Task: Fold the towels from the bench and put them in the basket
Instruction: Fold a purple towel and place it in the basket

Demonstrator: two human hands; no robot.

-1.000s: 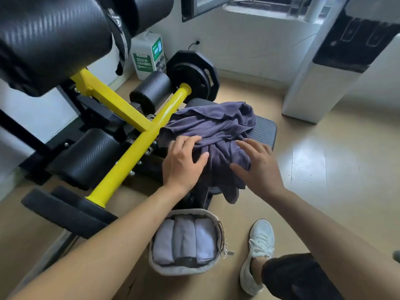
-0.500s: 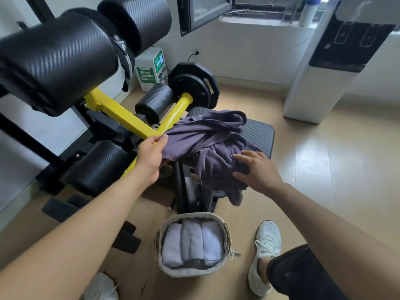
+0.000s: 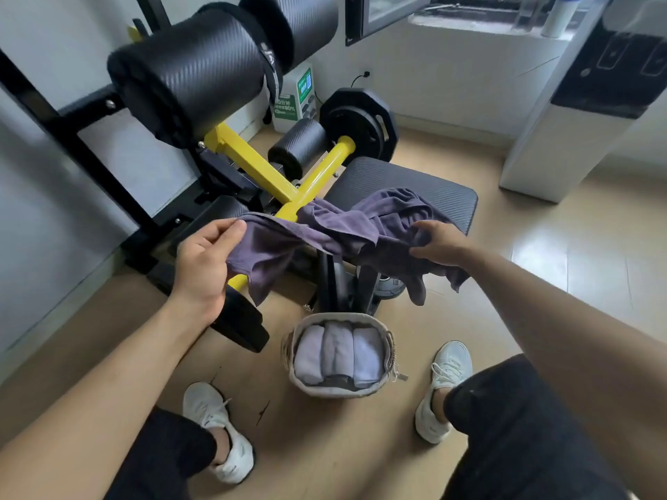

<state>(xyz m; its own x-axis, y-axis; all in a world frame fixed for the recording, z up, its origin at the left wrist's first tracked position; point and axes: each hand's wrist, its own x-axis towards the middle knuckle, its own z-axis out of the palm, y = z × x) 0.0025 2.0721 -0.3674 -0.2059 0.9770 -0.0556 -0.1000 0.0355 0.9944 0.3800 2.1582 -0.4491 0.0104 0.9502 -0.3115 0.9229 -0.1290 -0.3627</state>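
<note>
Left hand (image 3: 204, 261) pinches an edge of the purple towel (image 3: 335, 227); right hand (image 3: 438, 243) clutches its bunched end, basket (image 3: 335, 390) below between them

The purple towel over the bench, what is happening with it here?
A person holds a crumpled purple towel that lies partly on the bench. The left hand pinches one edge and the right hand grips the bunched side. It is not yet folded. The basket on the floor already holds three folded towels.
</note>
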